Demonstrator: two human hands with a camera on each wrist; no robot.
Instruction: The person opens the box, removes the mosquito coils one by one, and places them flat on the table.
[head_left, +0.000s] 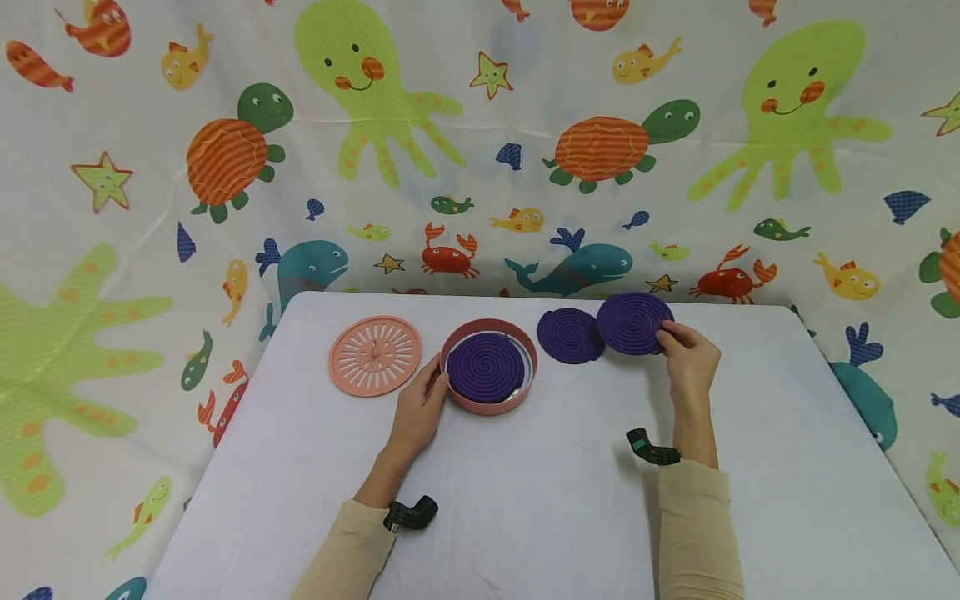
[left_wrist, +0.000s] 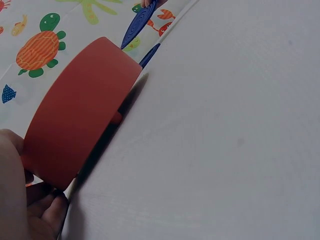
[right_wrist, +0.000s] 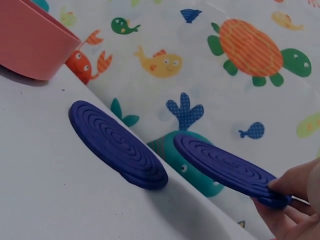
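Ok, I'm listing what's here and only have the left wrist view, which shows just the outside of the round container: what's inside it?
Observer: The head view shows a purple spiral coil inside the round container.
Operator: Anything to its left?
Observer: Yes, a slotted pink disc lies there on the table, its slots fanning out from the middle.
Operator: And on the right, what does the top of the piece lying there look like?
Observer: The right wrist view shows spiral rings across that second coil.
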